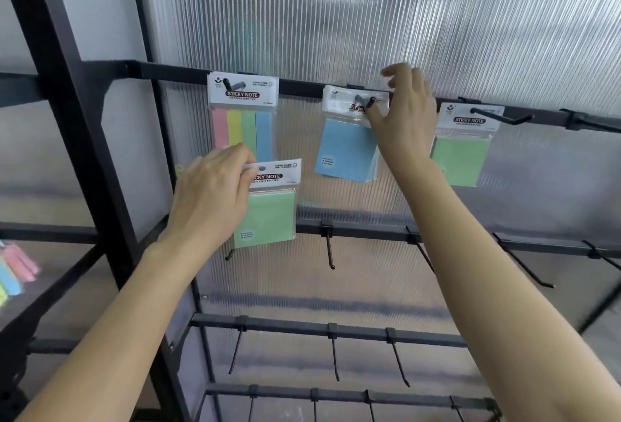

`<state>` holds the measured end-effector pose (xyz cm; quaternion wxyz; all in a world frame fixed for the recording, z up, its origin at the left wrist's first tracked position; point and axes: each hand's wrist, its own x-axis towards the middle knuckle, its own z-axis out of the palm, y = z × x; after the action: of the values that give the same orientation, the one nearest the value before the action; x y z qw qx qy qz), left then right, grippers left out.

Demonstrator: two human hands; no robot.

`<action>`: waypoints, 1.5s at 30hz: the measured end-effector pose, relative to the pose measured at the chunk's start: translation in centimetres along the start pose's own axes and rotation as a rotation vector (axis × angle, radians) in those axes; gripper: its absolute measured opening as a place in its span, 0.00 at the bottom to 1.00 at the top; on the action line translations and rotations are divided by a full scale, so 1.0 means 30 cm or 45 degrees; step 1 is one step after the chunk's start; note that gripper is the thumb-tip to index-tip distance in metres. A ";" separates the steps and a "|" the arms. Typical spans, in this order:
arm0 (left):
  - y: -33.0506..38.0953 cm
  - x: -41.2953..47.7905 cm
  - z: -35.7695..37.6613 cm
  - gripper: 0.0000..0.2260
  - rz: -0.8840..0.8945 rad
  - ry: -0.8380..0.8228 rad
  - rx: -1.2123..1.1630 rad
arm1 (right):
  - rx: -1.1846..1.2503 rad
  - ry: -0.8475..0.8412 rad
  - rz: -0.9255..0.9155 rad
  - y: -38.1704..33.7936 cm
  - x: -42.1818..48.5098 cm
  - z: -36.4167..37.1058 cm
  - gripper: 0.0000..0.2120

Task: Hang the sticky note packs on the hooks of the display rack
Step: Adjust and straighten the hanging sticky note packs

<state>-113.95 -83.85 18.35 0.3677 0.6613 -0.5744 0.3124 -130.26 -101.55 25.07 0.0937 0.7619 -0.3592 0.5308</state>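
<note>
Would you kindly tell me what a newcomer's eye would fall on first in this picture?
The two hands stand out first: the left hand pinches a green pack by its header card, below the top rail, while the right hand reaches to a blue pack on the rail's middle hook. Beside these hang a four-colour strip pack to the left and a second green pack to the right; the lower hooks look bare.

Black rack (64, 92); ribbed translucent panel (336, 11); strip pack (243, 132) pink-yellow-green-blue; blue pack (346, 149); lower green pack (265, 216); right green pack (460, 159)
</note>
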 end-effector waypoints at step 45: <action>0.746 0.213 0.236 0.04 0.016 -0.052 -0.396 | 0.015 -0.309 -0.080 0.641 -0.361 -0.386 0.29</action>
<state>-135.22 -94.77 22.77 0.4519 0.5990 -0.6274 0.2084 -153.20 -104.57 15.86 0.0615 0.8319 -0.3407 0.4337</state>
